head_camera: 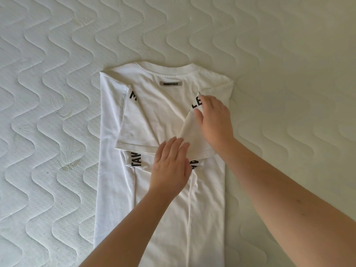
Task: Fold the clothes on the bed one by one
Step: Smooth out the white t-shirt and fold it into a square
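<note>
A white T-shirt (154,105) with black lettering and a grey neck label lies back-up on the mattress, collar at the far end. Both sides are folded inward, so the shirt forms a long narrow strip, and the two sleeves lie across its back. My left hand (171,166) rests flat, fingers apart, on the shirt's middle where the sleeve hems meet. My right hand (213,120) lies on the right sleeve (192,137), with the fingers pressing its upper edge near the letters; whether it pinches the cloth is unclear.
The shirt lies on a white quilted mattress (57,93) with a wavy stitch pattern, which fills the whole view. No other clothes are in sight. The shirt's lower end runs out of the frame at the bottom.
</note>
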`<state>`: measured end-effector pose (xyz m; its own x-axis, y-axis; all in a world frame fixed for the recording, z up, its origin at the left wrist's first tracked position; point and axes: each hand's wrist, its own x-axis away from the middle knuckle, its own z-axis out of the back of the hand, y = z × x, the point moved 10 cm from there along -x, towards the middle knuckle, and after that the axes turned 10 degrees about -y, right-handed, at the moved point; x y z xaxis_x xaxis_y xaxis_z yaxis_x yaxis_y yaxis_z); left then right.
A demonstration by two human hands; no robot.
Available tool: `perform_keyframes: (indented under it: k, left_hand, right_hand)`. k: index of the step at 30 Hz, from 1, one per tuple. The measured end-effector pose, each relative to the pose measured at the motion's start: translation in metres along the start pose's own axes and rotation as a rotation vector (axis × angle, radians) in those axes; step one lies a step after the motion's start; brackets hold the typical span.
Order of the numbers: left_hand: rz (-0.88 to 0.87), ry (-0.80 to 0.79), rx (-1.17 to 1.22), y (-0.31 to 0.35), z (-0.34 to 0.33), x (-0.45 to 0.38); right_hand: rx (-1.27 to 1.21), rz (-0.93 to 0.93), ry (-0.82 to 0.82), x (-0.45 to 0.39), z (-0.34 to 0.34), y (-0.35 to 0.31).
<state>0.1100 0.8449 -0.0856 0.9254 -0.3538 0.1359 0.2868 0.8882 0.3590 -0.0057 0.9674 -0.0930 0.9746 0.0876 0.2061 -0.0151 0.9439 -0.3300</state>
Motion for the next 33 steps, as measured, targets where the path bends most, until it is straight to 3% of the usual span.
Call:
perform_keyframes:
  k: [2,6,9,11,13,15,18,21,23,30,33]
  left_hand:
    - [-0.039,-0.107,-0.08,0.007,-0.018,-0.007]
    - [-0.038,-0.25,-0.155,-0.002,-0.054,-0.009]
    - [-0.05,-0.236,-0.173,-0.004,-0.06,-0.01]
    - [-0.054,-0.229,-0.157,-0.002,-0.059,-0.01]
    - [-0.046,-0.214,-0.104,-0.001,-0.052,-0.015]
    - [-0.035,-0.175,-0.039,-0.001,-0.038,-0.03]
    - [-0.015,-0.128,-0.01,-0.005,-0.021,-0.059]
    - [-0.055,-0.188,-0.049,0.002,-0.029,-0.081]
    - [-0.113,-0.208,-0.11,0.012,-0.04,-0.084]
    - [-0.137,-0.186,-0.208,0.011,-0.07,-0.082]
    - [-0.109,-0.212,-0.211,0.006,-0.081,-0.084]
  right_hand:
    - [0.022,0.11,-0.08,-0.003,-0.021,-0.013]
    - [0.18,0.139,-0.254,-0.014,-0.064,0.0]
    - [0.211,0.187,-0.256,-0.019,-0.07,0.003]
    - [0.151,0.219,-0.158,-0.017,-0.055,0.002]
    - [0.077,0.107,0.001,-0.019,-0.029,0.021]
    - [-0.084,-0.188,0.139,-0.023,-0.002,0.067]
    - [-0.482,-0.516,0.151,-0.032,0.01,0.129]
    - [-0.567,-0.464,-0.128,-0.052,0.004,0.134]
    - [-0.528,-0.43,-0.223,-0.061,0.005,0.133]
    - [-0.232,-0.356,-0.045,-0.085,0.023,0.128]
    - [-0.233,-0.387,0.013,-0.081,0.018,0.134]
